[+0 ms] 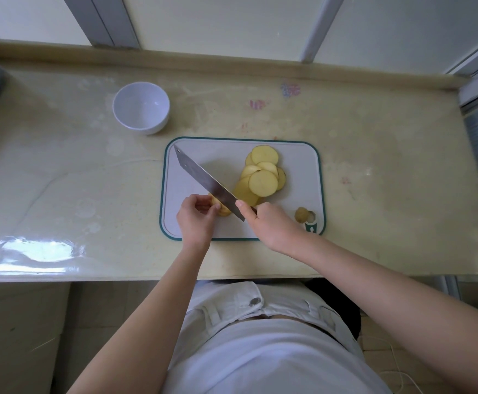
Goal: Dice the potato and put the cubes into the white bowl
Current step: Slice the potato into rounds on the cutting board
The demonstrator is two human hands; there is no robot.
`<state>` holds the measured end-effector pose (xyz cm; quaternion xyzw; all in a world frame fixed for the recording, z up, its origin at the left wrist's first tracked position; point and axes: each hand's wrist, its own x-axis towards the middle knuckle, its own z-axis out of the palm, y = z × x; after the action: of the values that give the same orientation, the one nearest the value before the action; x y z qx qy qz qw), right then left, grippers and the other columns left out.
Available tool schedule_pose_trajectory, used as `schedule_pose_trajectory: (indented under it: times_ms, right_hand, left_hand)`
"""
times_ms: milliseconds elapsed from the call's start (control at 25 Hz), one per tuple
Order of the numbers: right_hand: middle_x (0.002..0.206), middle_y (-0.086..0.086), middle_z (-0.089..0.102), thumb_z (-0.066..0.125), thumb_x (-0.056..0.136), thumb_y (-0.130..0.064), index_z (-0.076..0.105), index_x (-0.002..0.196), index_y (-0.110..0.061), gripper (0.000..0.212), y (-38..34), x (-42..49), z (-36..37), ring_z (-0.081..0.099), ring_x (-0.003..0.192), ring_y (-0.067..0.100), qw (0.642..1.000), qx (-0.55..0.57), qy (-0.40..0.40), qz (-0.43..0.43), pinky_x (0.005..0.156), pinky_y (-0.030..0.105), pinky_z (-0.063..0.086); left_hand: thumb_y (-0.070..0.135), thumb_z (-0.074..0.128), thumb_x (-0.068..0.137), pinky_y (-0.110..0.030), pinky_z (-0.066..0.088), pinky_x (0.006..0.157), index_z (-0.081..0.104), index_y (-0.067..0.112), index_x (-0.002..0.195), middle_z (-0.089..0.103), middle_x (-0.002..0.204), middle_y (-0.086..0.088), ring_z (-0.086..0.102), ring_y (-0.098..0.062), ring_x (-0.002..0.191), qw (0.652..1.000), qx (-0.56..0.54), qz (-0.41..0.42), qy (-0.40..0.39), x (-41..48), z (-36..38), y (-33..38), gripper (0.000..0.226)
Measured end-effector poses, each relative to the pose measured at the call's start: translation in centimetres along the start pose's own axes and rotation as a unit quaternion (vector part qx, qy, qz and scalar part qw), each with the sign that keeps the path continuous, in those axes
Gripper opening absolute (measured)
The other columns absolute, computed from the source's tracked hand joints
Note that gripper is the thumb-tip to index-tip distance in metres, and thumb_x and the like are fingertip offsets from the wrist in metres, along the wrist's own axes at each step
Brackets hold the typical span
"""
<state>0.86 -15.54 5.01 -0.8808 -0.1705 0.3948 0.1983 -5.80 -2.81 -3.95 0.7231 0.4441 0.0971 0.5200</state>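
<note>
Left hand (196, 216) pinches the potato end (223, 211) near the cutting board's (300, 166) front edge, grip curled tight. Right hand (272, 226) wraps the cleaver (206, 180) handle, blade over that piece. Slices (262, 177) fan mid-board; white bowl (141, 108) sits beyond the board's far-left corner.

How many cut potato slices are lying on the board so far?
7 potato slices visible, all overlapping in one pile at the cutting board's far middle, right of the knife; more may be hidden underneath. An end piece lies apart, near right corner.

You stand at a glossy beige surface (374, 200) below grey-framed pale windows (218, 21); glare (37, 250) pools at its front-left.
</note>
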Motion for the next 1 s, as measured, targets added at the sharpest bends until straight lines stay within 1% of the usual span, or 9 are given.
schedule_pose_trajectory:
  times_ms: [120, 240, 360, 480, 560, 760, 880, 960, 1000]
  right_hand:
    - [0.060, 0.010, 0.047, 0.024, 0.099, -0.055, 0.041, 0.056, -0.008, 0.066, -0.3, 0.0, 0.1, 0.047, 0.060, 0.027, 1.000, 0.000, 0.002, 0.003, 0.060, 0.032, 0.038]
    - [0.060, 0.009, 0.045, 0.024, 0.100, -0.052, 0.040, 0.058, -0.009, 0.063, -0.7, -0.1, -0.2, 0.046, 0.058, 0.026, 1.000, -0.008, -0.009, 0.005, 0.054, 0.031, 0.034]
    - [0.064, 0.006, 0.045, 0.021, 0.099, -0.054, 0.039, 0.063, -0.012, 0.058, -1.0, -0.3, -0.5, 0.046, 0.064, 0.025, 0.999, -0.026, -0.033, -0.005, 0.062, 0.031, 0.037]
    - [0.065, 0.005, 0.044, 0.021, 0.099, -0.054, 0.040, 0.067, -0.011, 0.058, -1.5, -0.3, -0.8, 0.042, 0.057, 0.016, 0.998, -0.040, -0.042, -0.007, 0.055, 0.027, 0.034]
    - [0.066, 0.005, 0.044, 0.022, 0.100, -0.052, 0.045, 0.073, -0.006, 0.058, -1.9, -0.3, -1.0, 0.040, 0.056, 0.013, 0.998, -0.038, -0.047, -0.006, 0.057, 0.028, 0.035]
    - [0.066, 0.004, 0.043, 0.025, 0.102, -0.048, 0.048, 0.082, -0.002, 0.054, -2.2, 0.0, -1.5, 0.039, 0.057, 0.012, 0.998, -0.032, -0.056, -0.005, 0.054, 0.020, 0.032]
    - [0.066, 0.004, 0.043, 0.025, 0.102, -0.048, 0.049, 0.084, -0.002, 0.055, -2.2, 0.1, -1.5, 0.039, 0.057, 0.012, 0.998, -0.023, -0.061, 0.000, 0.054, 0.020, 0.032]
    - [0.067, 0.004, 0.040, 0.027, 0.104, -0.041, 0.050, 0.098, 0.004, 0.052, -2.5, 0.0, -1.5, 0.037, 0.057, 0.013, 0.996, -0.049, -0.079, 0.013, 0.052, 0.021, 0.030]
    - [0.068, 0.005, 0.036, 0.028, 0.105, -0.030, 0.046, 0.119, 0.007, 0.044, -2.6, 0.2, -1.3, 0.034, 0.056, 0.014, 0.994, -0.051, -0.081, 0.042, 0.049, 0.022, 0.028]
  left_hand:
    - [0.007, 0.073, 0.077, -0.007, 0.044, 0.066, 0.065, 0.005, 0.089, 0.066, 0.085, -0.004, 0.056, 0.000, 0.068, 1.000, 0.004, -0.003, -0.002, 0.0, 0.0, 0.1, 0.015]
    - [0.006, 0.072, 0.078, -0.007, 0.043, 0.066, 0.063, 0.009, 0.085, 0.066, 0.087, -0.006, 0.057, -0.003, 0.069, 1.000, 0.003, 0.002, -0.002, -0.1, 0.0, 0.2, 0.012]
    - [0.005, 0.072, 0.078, -0.012, 0.044, 0.068, 0.061, 0.012, 0.082, 0.065, 0.089, -0.008, 0.057, -0.008, 0.070, 1.000, 0.001, 0.008, 0.001, -0.3, 0.1, 0.3, 0.014]
    - [0.005, 0.072, 0.078, -0.021, 0.046, 0.073, 0.061, 0.014, 0.081, 0.066, 0.089, -0.009, 0.058, -0.011, 0.072, 1.000, 0.004, 0.007, 0.001, -0.3, 0.1, 0.5, 0.014]
    - [0.006, 0.073, 0.078, -0.023, 0.049, 0.075, 0.061, 0.014, 0.081, 0.066, 0.088, -0.008, 0.059, -0.013, 0.073, 1.000, 0.006, 0.006, 0.001, -0.2, 0.1, 0.5, 0.014]
    - [0.007, 0.073, 0.078, -0.022, 0.049, 0.074, 0.062, 0.014, 0.081, 0.066, 0.087, -0.008, 0.058, -0.012, 0.071, 1.000, 0.008, 0.008, -0.002, -0.2, -0.1, 0.5, 0.013]
    - [0.008, 0.073, 0.078, -0.022, 0.049, 0.073, 0.062, 0.014, 0.081, 0.065, 0.087, -0.007, 0.058, -0.011, 0.070, 1.000, 0.013, 0.010, -0.004, -0.3, -0.1, 0.6, 0.013]
    - [0.008, 0.073, 0.078, -0.020, 0.048, 0.073, 0.063, 0.012, 0.082, 0.065, 0.087, -0.007, 0.057, -0.010, 0.070, 1.000, 0.014, 0.008, -0.003, -0.2, -0.1, 0.6, 0.012]
    - [0.008, 0.073, 0.078, -0.021, 0.048, 0.073, 0.064, 0.011, 0.083, 0.065, 0.087, -0.007, 0.057, -0.009, 0.070, 1.000, 0.013, 0.007, -0.003, -0.2, -0.1, 0.6, 0.011]
